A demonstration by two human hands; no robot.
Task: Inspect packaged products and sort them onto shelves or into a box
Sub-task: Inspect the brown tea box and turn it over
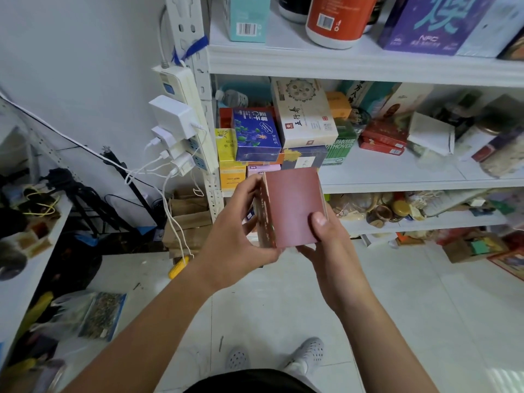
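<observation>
I hold a dusty-red box (292, 205) in both hands in front of the white shelving unit (354, 63). Its plain face is turned up towards me, and a patterned side shows on the left. My left hand (241, 231) grips the box's left side, fingers curled round the edge. My right hand (326, 242) supports the lower right corner with the thumb pressed on the plain face. The middle shelf (397, 177) behind the box holds several stacked packaged products, among them a blue box (255, 137) and a cream box (306, 114).
The top shelf carries a teal box (246, 18), an orange-and-white jar (334, 21) and a purple box (425, 24). A power strip (184, 120) with chargers and white cables hangs on the shelf's left post. Bags and cartons lie on the floor; a cluttered rack (28, 236) stands at left.
</observation>
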